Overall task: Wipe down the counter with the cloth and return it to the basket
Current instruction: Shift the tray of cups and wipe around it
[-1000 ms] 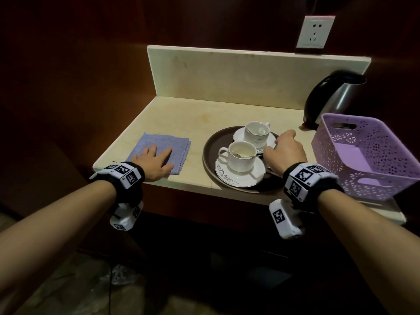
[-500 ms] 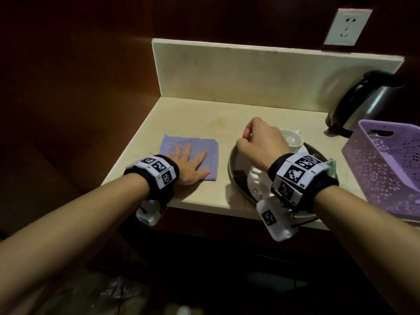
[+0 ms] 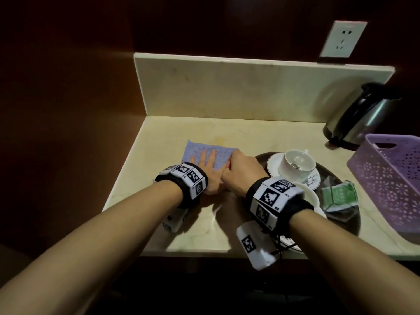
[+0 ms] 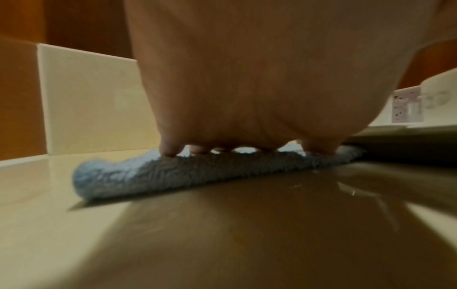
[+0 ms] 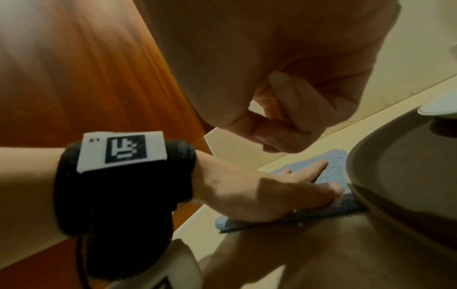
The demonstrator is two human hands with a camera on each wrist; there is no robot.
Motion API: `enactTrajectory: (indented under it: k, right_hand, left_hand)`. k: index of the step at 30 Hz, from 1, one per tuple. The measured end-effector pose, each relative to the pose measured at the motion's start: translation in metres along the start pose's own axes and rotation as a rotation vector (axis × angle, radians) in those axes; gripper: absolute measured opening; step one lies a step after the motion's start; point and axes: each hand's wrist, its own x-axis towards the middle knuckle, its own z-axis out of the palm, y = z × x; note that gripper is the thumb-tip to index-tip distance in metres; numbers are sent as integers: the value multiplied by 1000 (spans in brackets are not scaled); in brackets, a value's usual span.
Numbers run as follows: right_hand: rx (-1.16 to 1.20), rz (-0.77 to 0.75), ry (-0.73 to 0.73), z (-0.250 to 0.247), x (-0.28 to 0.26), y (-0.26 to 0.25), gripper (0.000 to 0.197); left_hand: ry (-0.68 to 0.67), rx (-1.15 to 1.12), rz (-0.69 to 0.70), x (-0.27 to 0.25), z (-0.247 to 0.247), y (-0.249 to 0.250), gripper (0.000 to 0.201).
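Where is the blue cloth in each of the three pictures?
Head view: the blue cloth lies middle-left on the counter, under the flat left hand.
Left wrist view: the cloth stretches across the middle, just under the fingertips.
Right wrist view: the cloth sits centre-right, against the dark tray.
Shared landmark: the left hand pressing on the cloth shows in all three views.

Blue cloth (image 3: 211, 155) flat on counter (image 3: 250, 133)

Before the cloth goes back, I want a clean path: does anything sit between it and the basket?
Yes. The round tray with cups and saucers lies on the counter between the cloth and the purple basket.
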Motion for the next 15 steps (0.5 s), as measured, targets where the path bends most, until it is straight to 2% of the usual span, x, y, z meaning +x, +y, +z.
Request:
enactTrajectory:
  k: [3,7,10,15]
  right_hand:
    - [15,37,5,-5,10,-5,32]
    - [15,57,0,-8,28,-12,37]
    - [-32,58,-55,-6,45,-16,48]
    - [-126,99,-172,-1,80,-14,30]
  left_hand:
    - [-8,-24,23,22,-1,-6,83]
    - [-19,-85,-23,61,-1,-22,88]
    - [-30,-70,53,62,-16,-25,87]
    - [-16,-66,123,80,-25,-31,85]
